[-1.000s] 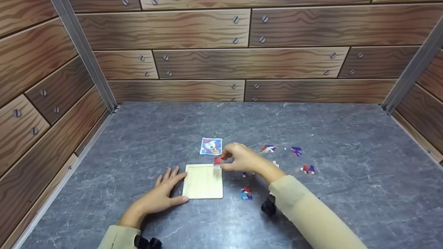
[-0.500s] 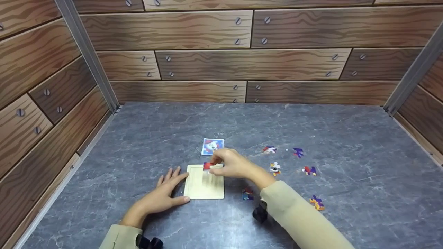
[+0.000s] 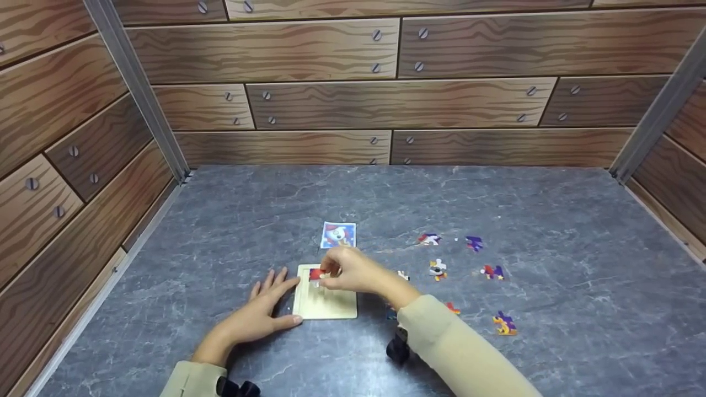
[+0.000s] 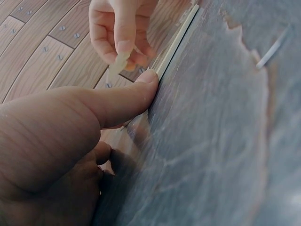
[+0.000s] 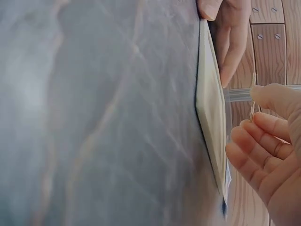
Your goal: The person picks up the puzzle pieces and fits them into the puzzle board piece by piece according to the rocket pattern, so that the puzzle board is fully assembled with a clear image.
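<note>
A pale wooden puzzle tray (image 3: 337, 310) with a raised rim lies flat on the table. At its left edge, my left hand (image 3: 251, 318) rests with thumb and fingers spread, touching the rim. Over the tray's upper left part, my right hand (image 3: 356, 270) pinches a red and purple jigsaw piece (image 3: 315, 274) between thumb and fingers. Seen edge-on in the right wrist view, the held piece (image 5: 253, 106) is above the tray (image 5: 210, 94), apart from it. The left wrist view shows the piece's plain pale underside (image 4: 118, 65).
A square picture card (image 3: 338, 234) lies behind the tray. Several loose jigsaw pieces are scattered to the right, among them a white one (image 3: 438, 269), a purple one (image 3: 474, 243) and an orange one (image 3: 504, 323). The right forearm partly covers others. Wood-patterned walls (image 3: 320, 105) enclose the table.
My right hand has carried the jigsaw piece leftward and lower, from the tray's upper right corner to its upper left part. The left hand has stayed at the tray's edge.
</note>
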The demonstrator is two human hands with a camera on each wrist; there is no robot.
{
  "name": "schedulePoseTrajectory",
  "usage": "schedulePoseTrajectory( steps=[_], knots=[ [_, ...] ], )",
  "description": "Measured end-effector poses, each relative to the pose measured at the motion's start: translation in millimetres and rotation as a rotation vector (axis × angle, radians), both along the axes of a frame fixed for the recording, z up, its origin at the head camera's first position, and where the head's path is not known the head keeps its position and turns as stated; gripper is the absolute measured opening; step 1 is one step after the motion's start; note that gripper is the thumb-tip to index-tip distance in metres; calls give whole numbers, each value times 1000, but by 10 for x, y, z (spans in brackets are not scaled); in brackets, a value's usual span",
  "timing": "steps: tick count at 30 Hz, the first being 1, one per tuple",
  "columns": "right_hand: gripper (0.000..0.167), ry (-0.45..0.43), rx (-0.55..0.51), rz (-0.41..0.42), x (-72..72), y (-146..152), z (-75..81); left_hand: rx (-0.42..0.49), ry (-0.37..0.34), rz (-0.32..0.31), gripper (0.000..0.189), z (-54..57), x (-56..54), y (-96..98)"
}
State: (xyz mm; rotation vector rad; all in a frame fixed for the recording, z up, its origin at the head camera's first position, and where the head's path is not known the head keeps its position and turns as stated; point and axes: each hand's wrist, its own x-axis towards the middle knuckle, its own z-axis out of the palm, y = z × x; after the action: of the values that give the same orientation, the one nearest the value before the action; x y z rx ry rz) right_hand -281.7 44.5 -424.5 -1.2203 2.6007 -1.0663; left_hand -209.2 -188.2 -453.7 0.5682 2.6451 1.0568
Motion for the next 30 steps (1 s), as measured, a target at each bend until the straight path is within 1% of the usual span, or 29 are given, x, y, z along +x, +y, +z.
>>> schedulePoseTrajectory(
  steps=[5,11,14,19,22,26,30],
  knots=[
    [15,9,5,-10,12,-59,-41,6,11,-8,76,6,3,-2],
    [17,-5,70,-51,17,-136,-57,12,23,-10,76,-5,5,-11],
    [16,31,118,-59,18,-163,-74,13,14,-12,76,-6,7,-11],
    [11,135,173,-59,24,-190,-89,12,-10,-14,76,3,0,-10],
    [9,160,192,-61,29,-206,-89,12,-13,-14,76,8,-1,-12],
    [10,148,220,-82,29,-233,-89,14,-6,-15,76,12,4,-13],
    [13,126,213,-110,27,-248,-99,12,-4,-8,76,3,7,-2]
  ],
)
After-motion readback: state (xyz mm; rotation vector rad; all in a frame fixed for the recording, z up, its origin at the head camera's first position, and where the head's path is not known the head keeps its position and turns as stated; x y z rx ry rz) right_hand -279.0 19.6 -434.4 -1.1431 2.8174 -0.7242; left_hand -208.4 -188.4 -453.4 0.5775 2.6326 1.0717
